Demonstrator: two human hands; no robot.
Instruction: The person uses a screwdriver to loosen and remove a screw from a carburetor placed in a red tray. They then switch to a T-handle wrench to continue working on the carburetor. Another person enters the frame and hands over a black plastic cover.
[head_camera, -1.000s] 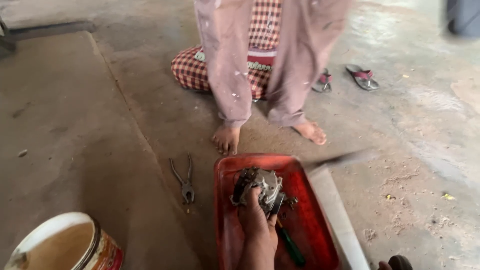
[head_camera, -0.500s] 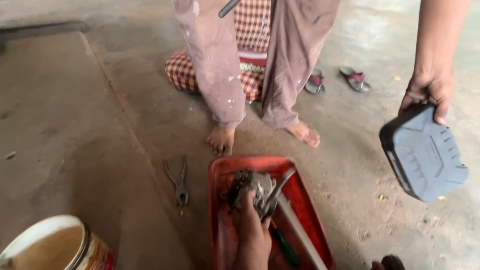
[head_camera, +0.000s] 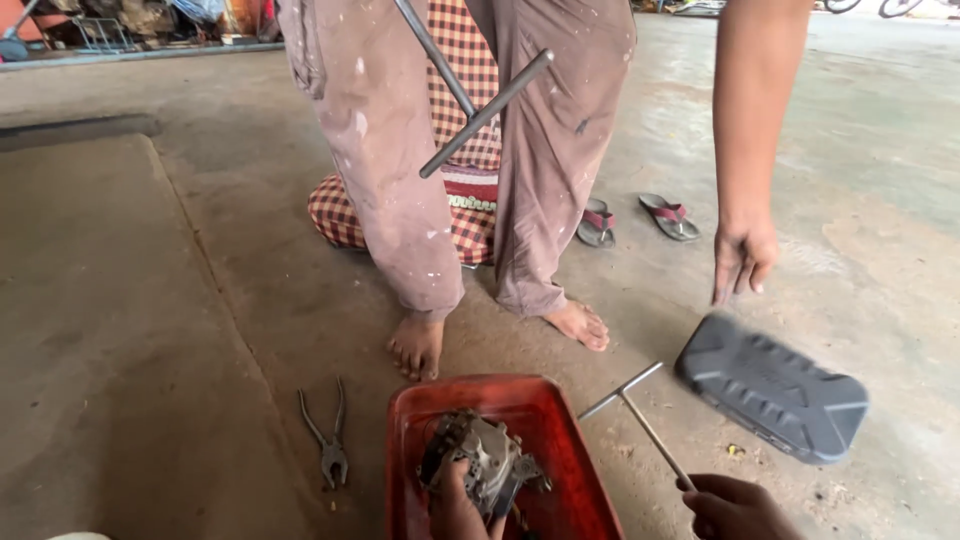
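My left hand (head_camera: 455, 508) grips a greasy grey metal engine part (head_camera: 487, 458) that lies in a red tray (head_camera: 560, 440) on the concrete floor. At the bottom right, my right hand (head_camera: 735, 506) is closed around the shaft of a T-handle wrench (head_camera: 640, 415), whose crossbar points up and left, just right of the tray. A dark grey plastic case (head_camera: 770, 385) lies on the floor beyond that wrench. Another person's open hand (head_camera: 745, 258) hangs just above the case.
A barefoot person in stained trousers (head_camera: 400, 180) stands right behind the tray, and another T-handle tool (head_camera: 470, 90) shows in front of them. Pliers (head_camera: 328, 440) lie left of the tray. A chequered cushion (head_camera: 460, 215) and sandals (head_camera: 640, 215) are farther back.
The other person's hand has let go of the grey case, which now lies on the floor. My right hand has brought the T-handle wrench out to the right of the tray.
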